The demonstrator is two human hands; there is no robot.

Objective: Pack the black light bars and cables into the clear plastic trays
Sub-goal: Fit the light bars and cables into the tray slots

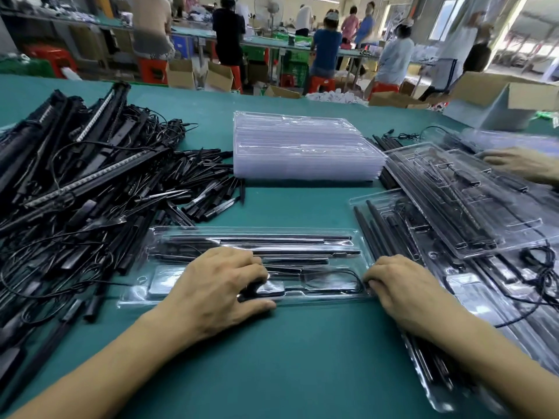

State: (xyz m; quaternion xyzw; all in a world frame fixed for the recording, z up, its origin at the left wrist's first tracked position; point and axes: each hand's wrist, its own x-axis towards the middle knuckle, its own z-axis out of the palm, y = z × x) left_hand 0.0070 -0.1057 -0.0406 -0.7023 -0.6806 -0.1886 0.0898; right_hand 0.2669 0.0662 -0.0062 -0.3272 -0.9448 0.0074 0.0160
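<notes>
Teal-green table covering (287, 358) across the whole bench, plain and even. On the left, a heap of long black light bars (75, 176), solid black, and 1 of them shows a row of small white dots (96, 117) along its length. The front clear plastic tray (358, 234) is see-through with white glare, a thin black cable (332, 271) looped inside. Behind it, the stack of clear plastic trays (302, 152) reads milky, faintly lilac. Far back: orange-red plastic stools (152, 71), green plastic crates (295, 66), brown cardboard boxes (499, 92).
</notes>
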